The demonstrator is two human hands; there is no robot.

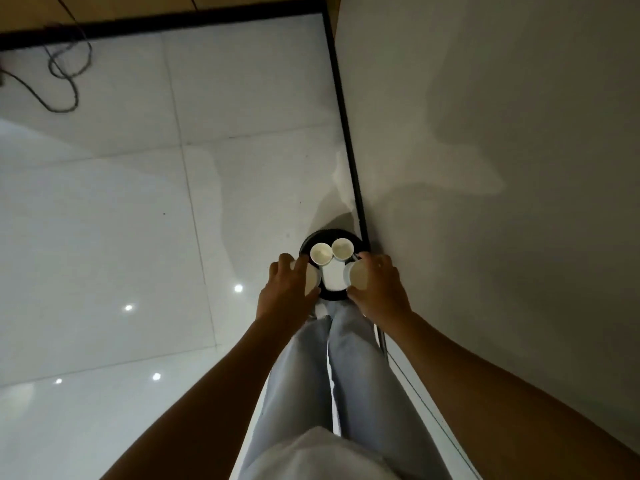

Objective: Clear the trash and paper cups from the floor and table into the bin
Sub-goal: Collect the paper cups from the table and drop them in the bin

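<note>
Bin: round black bin [313, 239] on the tiled floor [121, 202], against the black skirting at the foot of the wall [485, 133], just ahead of the person's feet.
Cups in bin: two paper cups, mouths up, side by side at the far half of the opening, left one [321, 253], right one [342, 248]. A pale flat piece [333, 275] lies below them inside the bin; cannot tell what it is.
Left hand: left hand [289, 289] over the bin's left rim, grip curled round a paper cup [311, 279] lying on its side, mouth towards the bin's middle.
Right hand: right hand [379, 289] over the bin's right rim, grip curled round another paper cup [356, 276], tipped with its mouth towards the left.
Held cups: both at rim height, on either side of the pale piece.
Body: light trousers [346, 375], standing.
Floor, far left: dark cable [65, 81] coiled loosely.
</note>
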